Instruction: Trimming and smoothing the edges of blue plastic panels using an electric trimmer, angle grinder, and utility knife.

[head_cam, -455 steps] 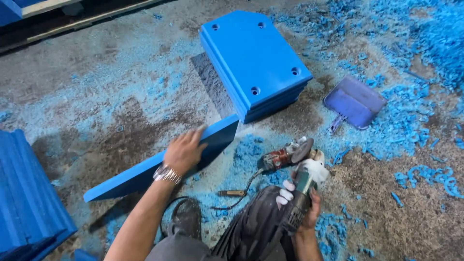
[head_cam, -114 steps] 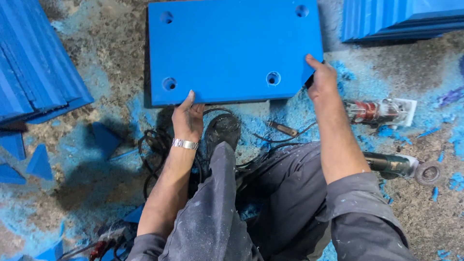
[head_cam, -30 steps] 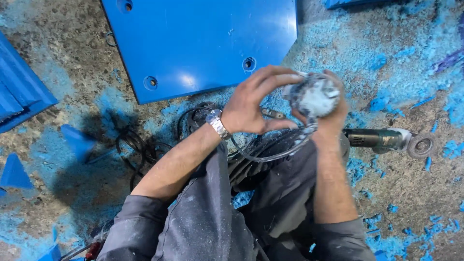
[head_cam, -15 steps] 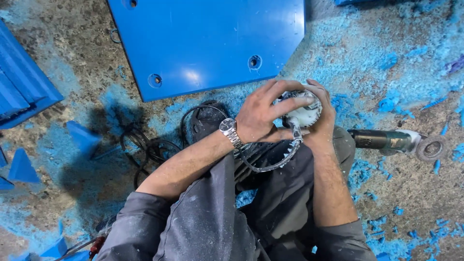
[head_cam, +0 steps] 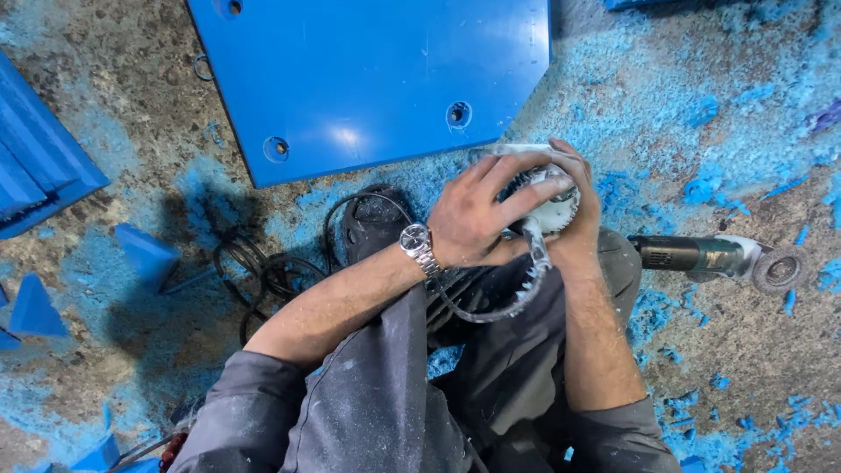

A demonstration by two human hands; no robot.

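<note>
Both hands are wrapped around a small dust-covered power tool [head_cam: 554, 200] held above my knees. My left hand [head_cam: 480, 212], with a metal wristwatch, lies over its top, fingers spread across it. My right hand [head_cam: 580, 203] cups it from the right and from beneath. A pale, dusty cable [head_cam: 517, 293] loops down from the tool over my grey trousers. A large blue plastic plate [head_cam: 368, 74] with round holes lies flat on the floor just beyond the hands.
An angle grinder [head_cam: 714, 258] lies on the floor at the right. Black cables [head_cam: 272, 271] coil at the left of my legs. Stacked blue plates [head_cam: 35, 171] sit at the left edge, with blue wedge offcuts [head_cam: 144, 254] and blue shavings scattered about.
Earlier both hands held the blue plate's near edge. In the last second the two hands and the tool drifted slightly right, and the left fingers shifted over its top.
</note>
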